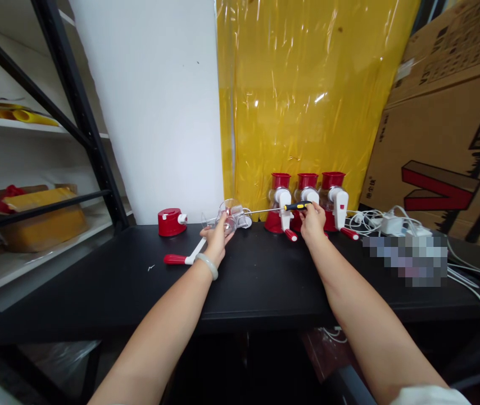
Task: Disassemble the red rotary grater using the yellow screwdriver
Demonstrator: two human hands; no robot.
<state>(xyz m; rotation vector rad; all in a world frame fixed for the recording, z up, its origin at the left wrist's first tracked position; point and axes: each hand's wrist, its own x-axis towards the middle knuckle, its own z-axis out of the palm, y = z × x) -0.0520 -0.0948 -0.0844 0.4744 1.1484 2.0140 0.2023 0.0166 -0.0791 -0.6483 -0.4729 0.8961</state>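
Note:
My left hand (217, 243) is closed round a clear plastic grater body (229, 219), lifted just over the black table. My right hand (313, 221) grips the yellow-and-black handle of a screwdriver (294, 206). Its long shaft points left, and the tip reaches the white end of the clear body; whether it sits in a screw is too small to tell. Left of my left hand stands a red base (171, 222) with a white knob. A white crank with a red handle (175, 259) lies by my left wrist.
Several red-and-white rotary graters (281, 199) stand in a row behind my right hand. White cables and adapters (392, 222) lie at the right, near a blurred patch. A large cardboard box (442, 146) leans at the right; a shelf rack (84, 112) stands left.

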